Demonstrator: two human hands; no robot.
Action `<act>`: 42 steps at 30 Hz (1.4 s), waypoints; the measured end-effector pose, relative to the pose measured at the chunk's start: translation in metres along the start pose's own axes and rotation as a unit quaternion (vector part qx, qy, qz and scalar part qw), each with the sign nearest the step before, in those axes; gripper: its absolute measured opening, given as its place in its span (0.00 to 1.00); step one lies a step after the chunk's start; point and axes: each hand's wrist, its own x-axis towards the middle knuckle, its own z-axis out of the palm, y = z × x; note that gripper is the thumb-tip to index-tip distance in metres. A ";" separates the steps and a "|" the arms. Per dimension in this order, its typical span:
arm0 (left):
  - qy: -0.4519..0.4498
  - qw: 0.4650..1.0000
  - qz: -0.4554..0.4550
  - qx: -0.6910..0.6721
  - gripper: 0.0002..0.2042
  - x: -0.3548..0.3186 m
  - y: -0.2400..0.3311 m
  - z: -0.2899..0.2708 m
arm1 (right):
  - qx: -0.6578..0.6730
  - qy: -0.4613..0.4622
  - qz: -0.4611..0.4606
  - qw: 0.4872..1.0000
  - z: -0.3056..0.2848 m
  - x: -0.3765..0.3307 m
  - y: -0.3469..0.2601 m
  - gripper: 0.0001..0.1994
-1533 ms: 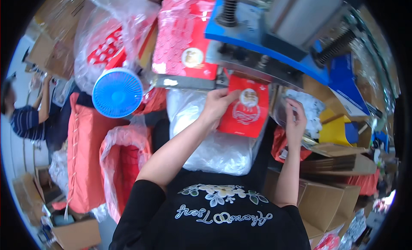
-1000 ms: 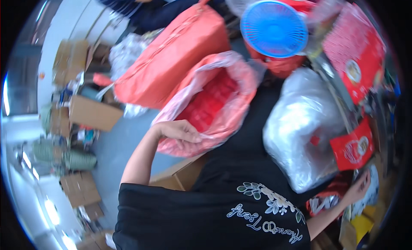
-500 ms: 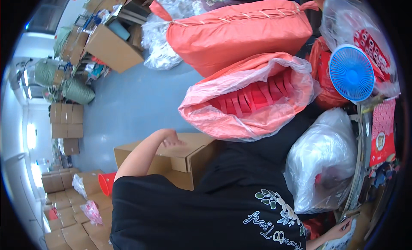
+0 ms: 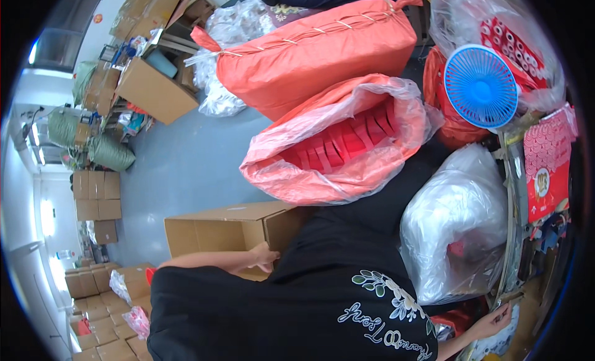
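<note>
My left hand [image 4: 264,257] is at the open cardboard box [image 4: 207,234] on my left, its fingers curled near a flap edge. What they grip, if anything, is hidden. At the lower right my right hand [image 4: 494,322] reaches to the cluttered table side, fingers pinched together over a white patterned sheet [image 4: 496,345]. Whatever is between them is too small to name. In front of me stands an open coral sack [image 4: 263,165] with a clear plastic liner, packed with red and pink flat pieces. Behind it lies a closed coral sack [image 4: 322,57], stitched along its top.
A clear plastic bag [image 4: 458,206] bulges at my right, below a blue fan [image 4: 481,86]. Red printed packaging [image 4: 548,169] hangs along the table edge. Stacked cartons [image 4: 96,193] line the left side, and blue-grey floor [image 4: 180,156] shows between.
My left hand has come down and right, from above the box to its opening. The right hand has moved slightly up. The view has shifted, so the sacks and fan appear further left.
</note>
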 end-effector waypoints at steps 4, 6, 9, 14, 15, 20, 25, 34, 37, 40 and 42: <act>0.106 0.986 0.087 -0.100 0.11 -0.001 -0.002 0.016 | -0.009 0.005 0.009 1.000 -0.001 0.002 -0.008 0.11; 0.101 0.987 0.072 -0.101 0.10 -0.006 0.006 0.010 | -0.019 -0.002 -0.020 1.000 -0.002 0.003 -0.010 0.12; 0.076 0.987 0.081 -0.118 0.09 0.013 0.004 -0.005 | -0.002 0.008 0.005 1.000 -0.011 -0.003 -0.015 0.12; -0.081 0.865 0.379 0.320 0.11 0.070 -0.016 -0.057 | 0.007 0.007 0.034 0.999 0.001 -0.005 -0.030 0.09; -0.028 0.975 0.187 0.115 0.11 0.042 0.011 -0.051 | 0.018 0.008 0.048 0.999 0.001 -0.004 -0.037 0.09; 0.018 0.995 0.006 -0.095 0.13 0.029 0.025 -0.071 | 0.005 0.034 0.066 0.997 -0.006 -0.005 -0.047 0.09; -0.004 0.979 0.080 -0.187 0.12 0.048 -0.002 -0.091 | 0.018 0.032 0.068 0.997 -0.010 -0.005 -0.050 0.10; 0.041 0.984 0.148 -0.087 0.18 0.019 0.050 -0.094 | 0.007 0.000 0.030 1.000 0.002 -0.014 -0.021 0.12; -0.092 0.994 0.063 -0.020 0.23 0.006 0.075 -0.102 | 0.019 0.000 0.033 0.999 -0.010 -0.012 -0.008 0.13; -0.203 0.973 0.100 0.038 0.22 0.008 0.058 -0.121 | -0.005 0.000 -0.029 1.000 -0.003 -0.008 0.015 0.14; -0.286 0.943 0.130 0.111 0.23 0.019 0.037 -0.134 | -0.002 -0.014 -0.033 0.999 0.002 -0.005 0.014 0.14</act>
